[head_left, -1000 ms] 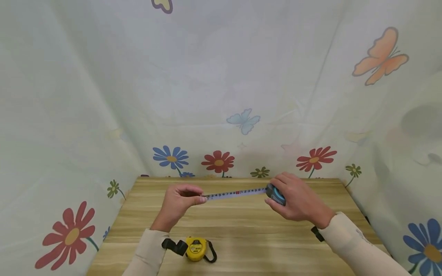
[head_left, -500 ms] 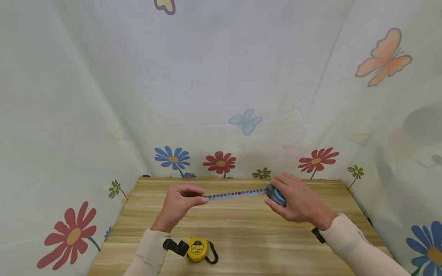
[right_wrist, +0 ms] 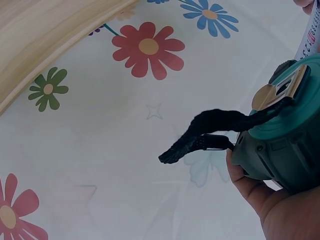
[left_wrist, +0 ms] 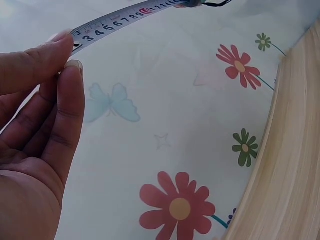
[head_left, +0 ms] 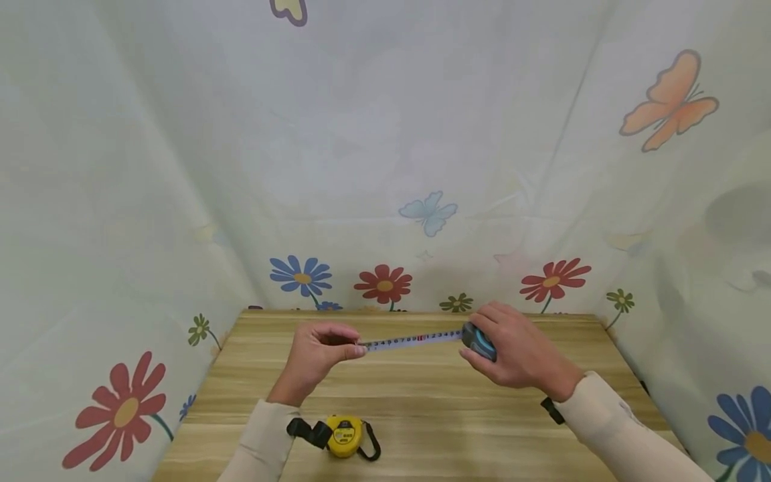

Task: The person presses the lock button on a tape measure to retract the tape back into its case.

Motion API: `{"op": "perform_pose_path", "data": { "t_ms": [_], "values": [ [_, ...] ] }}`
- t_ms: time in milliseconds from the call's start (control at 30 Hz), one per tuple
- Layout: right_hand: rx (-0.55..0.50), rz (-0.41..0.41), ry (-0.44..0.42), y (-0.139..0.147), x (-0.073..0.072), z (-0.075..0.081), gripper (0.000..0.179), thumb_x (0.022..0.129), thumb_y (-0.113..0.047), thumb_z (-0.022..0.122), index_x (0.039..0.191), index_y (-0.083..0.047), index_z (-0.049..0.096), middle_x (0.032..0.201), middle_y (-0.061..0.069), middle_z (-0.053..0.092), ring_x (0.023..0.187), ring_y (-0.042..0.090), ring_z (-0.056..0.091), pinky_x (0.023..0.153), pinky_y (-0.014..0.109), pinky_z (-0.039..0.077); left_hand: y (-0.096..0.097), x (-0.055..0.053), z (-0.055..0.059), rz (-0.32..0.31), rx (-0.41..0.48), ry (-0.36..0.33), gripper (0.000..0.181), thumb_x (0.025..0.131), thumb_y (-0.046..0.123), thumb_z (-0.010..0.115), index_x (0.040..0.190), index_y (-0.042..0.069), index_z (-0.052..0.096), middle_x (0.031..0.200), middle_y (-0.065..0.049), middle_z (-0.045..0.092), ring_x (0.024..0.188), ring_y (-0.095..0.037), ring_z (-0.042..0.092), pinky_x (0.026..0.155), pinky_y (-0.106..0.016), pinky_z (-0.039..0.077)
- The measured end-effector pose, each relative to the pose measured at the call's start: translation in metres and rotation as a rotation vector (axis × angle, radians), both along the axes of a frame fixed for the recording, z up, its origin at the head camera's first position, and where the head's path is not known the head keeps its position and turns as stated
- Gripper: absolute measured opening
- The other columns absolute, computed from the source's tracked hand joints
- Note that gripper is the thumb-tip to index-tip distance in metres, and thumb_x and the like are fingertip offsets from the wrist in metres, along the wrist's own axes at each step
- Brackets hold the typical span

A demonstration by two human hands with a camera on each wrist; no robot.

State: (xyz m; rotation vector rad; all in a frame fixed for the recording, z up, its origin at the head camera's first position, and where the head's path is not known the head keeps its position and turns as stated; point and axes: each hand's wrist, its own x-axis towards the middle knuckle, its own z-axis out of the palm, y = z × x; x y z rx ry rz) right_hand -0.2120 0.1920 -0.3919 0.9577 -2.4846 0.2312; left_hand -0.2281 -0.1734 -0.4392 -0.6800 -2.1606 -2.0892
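My right hand [head_left: 521, 351] grips a dark tape measure [head_left: 480, 342] with a teal-blue face, held above the table. Its white blade [head_left: 409, 340], marked with black numbers and one red mark, stretches out leftward. Thumb and fingers of my left hand [head_left: 310, 358] pinch the blade's free end; in the left wrist view the hand [left_wrist: 42, 115] covers the tip. A black wrist strap [right_wrist: 215, 122] dangles from the case in the right wrist view. On the table near my left sleeve lies a yellow tape measure [head_left: 345, 436] with a black loop.
The wood-grain table [head_left: 458, 428] lies below both hands. White cloth walls [head_left: 361, 134] printed with flowers and butterflies rise behind it and on both sides. A black band with a mount [head_left: 310, 432] at my left wrist overlaps the yellow tape measure.
My hands have come slightly closer together. The stretch of blade showing between them is a little shorter. The yellow tape measure stays where it lay.
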Motion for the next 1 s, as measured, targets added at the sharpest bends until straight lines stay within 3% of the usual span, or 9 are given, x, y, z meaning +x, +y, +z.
{"op": "perform_pose_path", "data": {
  "t_ms": [500,1000],
  "values": [
    [0.012,0.005,0.013,-0.004,0.001,0.001,0.042,0.087,-0.043,0.079,0.115,-0.012,0.071,0.106,0.0,0.069,0.092,0.013,0.059,0.078,0.036,0.057,0.002,0.001,-0.001,-0.003,-0.001,-0.001,0.022,0.084,0.009,0.087,0.1,-0.004,0.078,0.093,0.008,0.08,0.079,-0.011,0.075,0.076,-0.03,0.065],
    [0.007,0.022,0.019,-0.007,0.002,0.005,0.041,0.089,-0.045,0.077,0.114,-0.013,0.07,0.104,-0.002,0.068,0.091,0.012,0.058,0.078,0.036,0.056,0.002,0.007,0.01,0.006,-0.013,-0.02,0.023,0.084,0.007,0.086,0.101,-0.006,0.077,0.093,0.007,0.079,0.08,-0.011,0.075,0.076,-0.03,0.065]
  ]
}}
